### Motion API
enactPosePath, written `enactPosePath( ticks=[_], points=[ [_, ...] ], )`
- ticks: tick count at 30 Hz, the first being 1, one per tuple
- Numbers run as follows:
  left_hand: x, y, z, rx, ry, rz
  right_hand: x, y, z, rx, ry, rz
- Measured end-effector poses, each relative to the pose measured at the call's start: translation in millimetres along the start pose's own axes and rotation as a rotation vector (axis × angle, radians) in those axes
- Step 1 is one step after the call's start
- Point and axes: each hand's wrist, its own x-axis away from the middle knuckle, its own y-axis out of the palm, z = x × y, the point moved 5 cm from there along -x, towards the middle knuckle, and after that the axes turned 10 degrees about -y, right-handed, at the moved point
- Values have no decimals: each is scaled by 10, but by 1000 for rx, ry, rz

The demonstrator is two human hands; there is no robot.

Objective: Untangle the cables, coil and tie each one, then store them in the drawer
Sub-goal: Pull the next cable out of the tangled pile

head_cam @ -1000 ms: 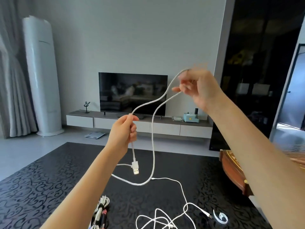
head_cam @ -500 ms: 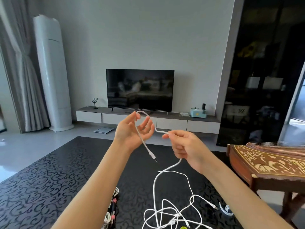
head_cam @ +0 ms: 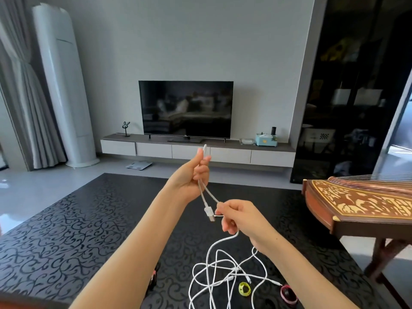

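Living room, with a black patterned table in front and pale floor beyond. Against the far wall, 1 low cabinet with 5 drawer fronts, all closed, contents hidden. At right, 1 dark glass case, its shelves too dim to read beyond a few pale shapes.

Left hand raised over the table, fingers curled round a white cable. Cable bent double there, loop poking up above the thumb, 2 strands hanging below. 1 strand ending in a plug, dangling free just beside the right hand.

Right hand lower, thumb and forefinger pinching the other strand, remaining fingers curled. From under that hand, cable dropping to a tangle of white cable lying on the table. Cannot tell how many cables make up the tangle; lower loops cut off by the frame edge.

Just beside the tangle, 2 ties flat on the table: 1 yellow tie, 1 red tie. Behind the left forearm, a red-and-black bundle, mostly hidden, too little showing to name.

Also 1 TV on the cabinet, 1 tall white air conditioner beside 1 curtain, 1 scale on the floor, and 1 zither on a stand at right, cut off by the frame.
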Motion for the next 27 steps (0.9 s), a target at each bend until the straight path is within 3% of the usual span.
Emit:
enactPosePath(
  ticks=[5,12,15,19,21,23,25,27],
  points=[
    [64,132,75,-154,153,-28,154,73,374,-35,52,-49],
    [311,93,406,-461,515,200,334,112,916,-6,120,-73],
    [465,164,606,-530,643,227,380,89,1052,41,164,-28],
    [554,162,686,-1004,747,387,352,26,923,-31,131,124],
    [532,115,626,-1154,718,412,267,-23,679,222,38,146],
    [499,48,580,-1249,652,438,187,-18,345,633,-96,83],
    [458,-33,564,-1307,578,467,170,41,57,971,-169,-67],
    [423,-111,539,-1341,493,484,211,148,-161,1145,-225,-284]
  ],
)
